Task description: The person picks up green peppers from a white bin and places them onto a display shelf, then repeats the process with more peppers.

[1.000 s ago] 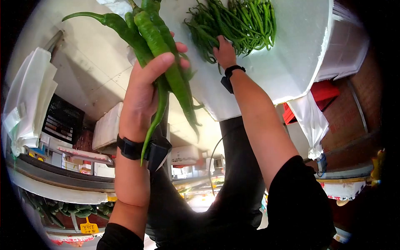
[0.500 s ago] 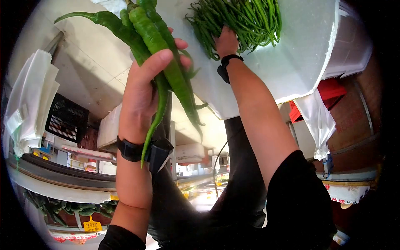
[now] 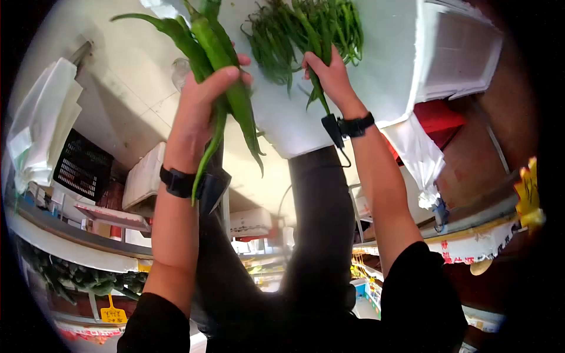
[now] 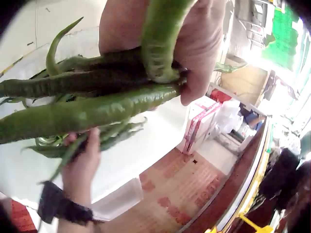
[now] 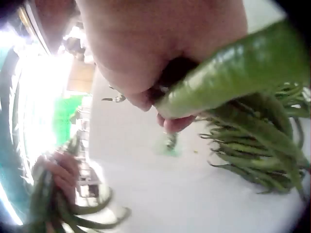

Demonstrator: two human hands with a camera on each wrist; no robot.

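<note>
My left hand (image 3: pixel 206 93) grips a bunch of long green chili peppers (image 3: pixel 235 97), thumb laid across them, their thin tips hanging down past the wrist. In the left wrist view these peppers (image 4: pixel 82 114) spread out sideways from the fist. Over a white foam box, my right hand (image 3: pixel 334 81) holds long green peppers between thumb and fingers; one glossy pepper (image 5: pixel 233 73) shows large in the right wrist view. Behind this hand lies a heap of green peppers (image 3: pixel 265 44), partly hidden by the hand and what it holds.
The foam box (image 3: pixel 391 76) has a raised, rough-edged wall on its right, with another white box (image 3: pixel 459 53) beyond. White plastic bags (image 3: pixel 47 117) hang at the left above a black crate (image 3: pixel 82 165). A white bag (image 3: pixel 418 156) hangs by a red crate (image 3: pixel 435 120).
My right hand was down in the pepper heap; now it is raised from it, holding peppers. My left hand keeps its bunch. The head view has shifted slightly.
</note>
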